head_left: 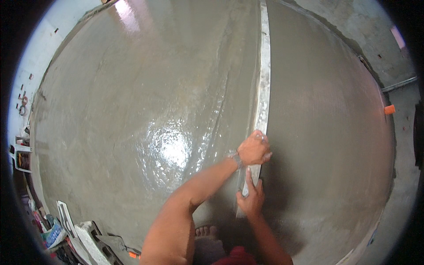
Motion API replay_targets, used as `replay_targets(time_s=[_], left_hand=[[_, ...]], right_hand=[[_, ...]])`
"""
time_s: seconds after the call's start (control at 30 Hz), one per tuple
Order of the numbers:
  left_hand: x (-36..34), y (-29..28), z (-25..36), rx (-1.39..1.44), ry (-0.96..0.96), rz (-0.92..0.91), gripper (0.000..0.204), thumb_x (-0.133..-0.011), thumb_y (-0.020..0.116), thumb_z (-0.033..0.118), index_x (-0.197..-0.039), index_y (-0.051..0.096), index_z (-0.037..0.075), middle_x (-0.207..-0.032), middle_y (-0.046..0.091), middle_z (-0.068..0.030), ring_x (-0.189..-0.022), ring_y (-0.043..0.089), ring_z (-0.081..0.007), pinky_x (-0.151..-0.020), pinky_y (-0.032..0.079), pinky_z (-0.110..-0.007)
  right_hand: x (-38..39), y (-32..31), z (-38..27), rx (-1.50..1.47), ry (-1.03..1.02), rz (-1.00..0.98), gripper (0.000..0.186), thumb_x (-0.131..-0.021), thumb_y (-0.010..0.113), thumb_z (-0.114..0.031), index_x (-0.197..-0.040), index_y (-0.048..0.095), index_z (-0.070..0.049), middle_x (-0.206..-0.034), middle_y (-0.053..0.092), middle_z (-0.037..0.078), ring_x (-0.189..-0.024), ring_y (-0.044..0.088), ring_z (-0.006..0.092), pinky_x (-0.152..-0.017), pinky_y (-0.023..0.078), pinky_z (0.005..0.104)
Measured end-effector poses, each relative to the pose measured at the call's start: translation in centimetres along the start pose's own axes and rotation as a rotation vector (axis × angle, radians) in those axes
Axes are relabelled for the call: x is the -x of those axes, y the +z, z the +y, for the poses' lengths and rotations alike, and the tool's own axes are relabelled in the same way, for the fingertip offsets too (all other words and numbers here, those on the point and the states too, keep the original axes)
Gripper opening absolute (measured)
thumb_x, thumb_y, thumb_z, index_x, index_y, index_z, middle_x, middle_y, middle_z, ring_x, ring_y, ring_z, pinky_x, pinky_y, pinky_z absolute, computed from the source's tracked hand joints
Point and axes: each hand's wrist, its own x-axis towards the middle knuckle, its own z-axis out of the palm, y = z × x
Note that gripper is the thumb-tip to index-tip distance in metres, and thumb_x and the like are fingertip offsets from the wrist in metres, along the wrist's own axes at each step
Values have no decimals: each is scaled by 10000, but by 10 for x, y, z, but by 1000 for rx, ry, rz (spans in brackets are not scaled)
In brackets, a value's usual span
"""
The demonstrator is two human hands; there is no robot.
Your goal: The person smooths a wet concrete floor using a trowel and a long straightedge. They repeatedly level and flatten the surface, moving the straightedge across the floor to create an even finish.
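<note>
A long, pale metal straightedge (pixel 263 79) lies across wet grey cement (pixel 318 88), running from near my feet to the far edge. My left hand (pixel 254 149), with a band at the wrist, is closed round the bar. Closer to me, my right hand (pixel 251 198) grips the bar near its near end, one finger stretched along it. Left of the bar the cement is shiny with water and shows a ridge line; on the right its surface looks smoother and duller. My bare foot (pixel 206 231) shows below my left forearm.
Along the lower left edge lie a white and blue bag (pixel 55 234), a block (pixel 86 234) and assorted tools. A white frame-like object (pixel 22 158) stands by the left wall. An orange piece (pixel 389 109) sits at the right edge, where a wall bounds the cement.
</note>
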Motion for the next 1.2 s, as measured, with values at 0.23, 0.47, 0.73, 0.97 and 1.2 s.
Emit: replay_targets(time_s=[0.23,0.47,0.73,0.97,1.2], left_hand=[[2,-1,-6,21,-15,-16,255,-861,648,317,-781,751,98,-851,701,-21,-976,621,-198,-1023,359,-403],[-3,-8,-19,1,-52,-37,257,-859,648,316,-773,746,93,-863,699,-36,-975,615,-214,-1015,370,-405],[12,-11,0,85,-42,-16,273,-860,643,314,-778,741,73,-880,695,-68,-923,628,-243,-1012,371,-394],[2,-25,-31,-72,-88,-43,249,-865,654,308,-784,748,92,-836,689,-48,-945,619,-218,-1012,365,-390],[9,-26,-18,5,-22,-35,252,-864,640,315,-775,743,103,-820,684,-21,-959,608,-203,-1014,350,-413]], right_hand=[[0,1,1,-22,-25,-30,902,-695,710,-189,-1524,360,-258,-1040,492,289,-924,559,492,-813,486,538],[-14,5,-5,26,-12,-21,957,-688,724,-201,-1547,306,-239,-1009,480,249,-899,544,466,-778,486,509],[11,4,-8,3,5,-68,940,-704,716,-201,-1547,304,-266,-1038,477,249,-940,543,458,-799,478,523],[-28,10,-25,-31,1,-61,926,-704,718,-212,-1540,323,-266,-1030,478,248,-939,543,457,-795,478,527],[-9,11,-20,6,-36,-10,916,-710,711,-211,-1538,324,-277,-1011,474,229,-917,546,442,-768,479,516]])
